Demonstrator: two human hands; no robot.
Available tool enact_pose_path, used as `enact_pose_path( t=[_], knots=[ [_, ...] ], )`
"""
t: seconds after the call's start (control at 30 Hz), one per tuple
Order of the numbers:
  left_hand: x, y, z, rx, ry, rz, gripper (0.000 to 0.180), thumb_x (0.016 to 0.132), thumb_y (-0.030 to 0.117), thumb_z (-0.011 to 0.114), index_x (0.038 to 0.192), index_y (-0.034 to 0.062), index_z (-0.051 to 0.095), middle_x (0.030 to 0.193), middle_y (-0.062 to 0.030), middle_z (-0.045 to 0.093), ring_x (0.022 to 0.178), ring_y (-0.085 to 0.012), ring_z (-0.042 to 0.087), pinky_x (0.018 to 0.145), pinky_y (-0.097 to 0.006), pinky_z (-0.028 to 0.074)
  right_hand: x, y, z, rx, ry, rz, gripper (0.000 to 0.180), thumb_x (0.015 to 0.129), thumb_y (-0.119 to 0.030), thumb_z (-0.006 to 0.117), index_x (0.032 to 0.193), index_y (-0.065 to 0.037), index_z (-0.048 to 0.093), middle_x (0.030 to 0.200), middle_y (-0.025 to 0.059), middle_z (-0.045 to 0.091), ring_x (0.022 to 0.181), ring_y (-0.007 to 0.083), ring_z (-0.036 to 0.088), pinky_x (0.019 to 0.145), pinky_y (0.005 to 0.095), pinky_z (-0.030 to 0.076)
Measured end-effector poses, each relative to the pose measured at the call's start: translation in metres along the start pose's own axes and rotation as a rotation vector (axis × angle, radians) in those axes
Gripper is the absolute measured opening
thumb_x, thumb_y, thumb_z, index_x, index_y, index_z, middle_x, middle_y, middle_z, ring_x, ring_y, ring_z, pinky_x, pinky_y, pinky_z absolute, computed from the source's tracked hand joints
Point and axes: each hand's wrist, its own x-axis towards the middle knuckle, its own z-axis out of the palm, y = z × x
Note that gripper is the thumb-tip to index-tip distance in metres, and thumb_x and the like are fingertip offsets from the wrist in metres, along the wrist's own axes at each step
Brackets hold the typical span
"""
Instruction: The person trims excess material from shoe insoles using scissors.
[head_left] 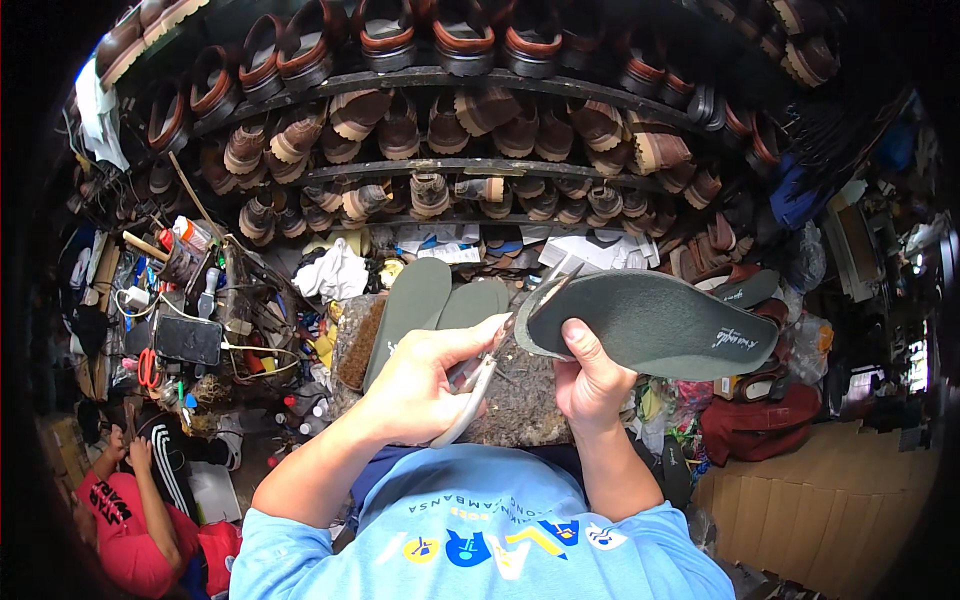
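My right hand [592,385] grips a dark green insole [660,325] near one end, thumb pressed on its upper face. A pair of scissors [468,412] is in my left hand [425,385], fingers closed round the handles. Its blades lie at the edge of the insole's end by my right thumb, with a thin curved strip along that edge. More green insoles [415,300] rest on the worn work block [520,405] just beyond my left hand. A brown-bristled brush [360,345] sits beside them.
Shelves of brown shoes [430,195] rise at the back. On the left are a phone [188,340] with a white cable, red-handled scissors [148,370] and cluttered tools. A person in a red shirt [130,530] sits lower left. Cardboard [820,500] lies lower right, near a dark red bag [760,425].
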Motion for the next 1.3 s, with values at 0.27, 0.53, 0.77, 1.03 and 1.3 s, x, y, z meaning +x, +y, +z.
enact_pose_path(
  t=[0.27, 0.53, 0.77, 1.03, 1.3],
  knots=[
    [-0.001, 0.016, -0.005, 0.032, -0.012, 0.012, 0.067, 0.072, 0.000, 0.062, 0.138, 0.0087, 0.057, 0.113, -0.0042, 0.069, 0.100, -0.0111, 0.062, 0.092, -0.029, 0.051, -0.002, -0.006, -0.001, -0.031, -0.006, 0.020, 0.032, 0.083, 0.011, 0.066, 0.114, 0.001, 0.061, 0.107, 0.0121, 0.066, 0.096, 0.0209, 0.066, 0.088, 0.0330, 0.055],
    [0.002, 0.026, -0.018, 0.298, -0.061, 0.119, 0.059, 0.075, 0.008, 0.066, 0.134, 0.0089, 0.059, 0.108, -0.0167, 0.071, 0.092, -0.0187, 0.069, 0.082, -0.029, 0.051, -0.004, -0.010, -0.004, -0.047, -0.021, 0.066, 0.032, 0.082, 0.010, 0.068, 0.112, 0.002, 0.061, 0.105, 0.0116, 0.067, 0.095, 0.0207, 0.066, 0.087, 0.0312, 0.054],
    [-0.001, 0.025, -0.021, 0.256, -0.061, 0.112, 0.056, 0.078, 0.004, 0.063, 0.134, 0.0092, 0.060, 0.106, -0.0135, 0.072, 0.089, -0.0104, 0.065, 0.080, -0.027, 0.051, -0.004, -0.009, -0.013, -0.079, -0.064, 0.093, 0.031, 0.083, 0.009, 0.068, 0.113, 0.003, 0.062, 0.107, 0.0128, 0.067, 0.098, 0.0218, 0.065, 0.090, 0.0333, 0.053],
    [0.001, 0.032, -0.023, 0.263, -0.114, 0.050, 0.052, 0.082, 0.006, 0.064, 0.134, 0.0073, 0.059, 0.110, -0.0140, 0.072, 0.094, -0.0088, 0.064, 0.083, -0.027, 0.051, -0.002, -0.011, -0.015, -0.093, -0.121, 0.139, 0.031, 0.082, 0.008, 0.070, 0.112, 0.004, 0.063, 0.108, 0.0124, 0.068, 0.098, 0.0218, 0.066, 0.091, 0.0335, 0.053],
    [0.001, 0.025, -0.026, 0.349, -0.093, 0.129, 0.050, 0.082, 0.008, 0.067, 0.132, 0.0047, 0.060, 0.112, -0.0179, 0.071, 0.105, -0.0204, 0.069, 0.087, -0.029, 0.052, -0.001, -0.011, -0.020, -0.112, -0.139, 0.177, 0.036, 0.083, 0.010, 0.066, 0.118, 0.003, 0.059, 0.108, 0.0121, 0.066, 0.100, 0.0233, 0.066, 0.092, 0.0361, 0.054]
  ],
)
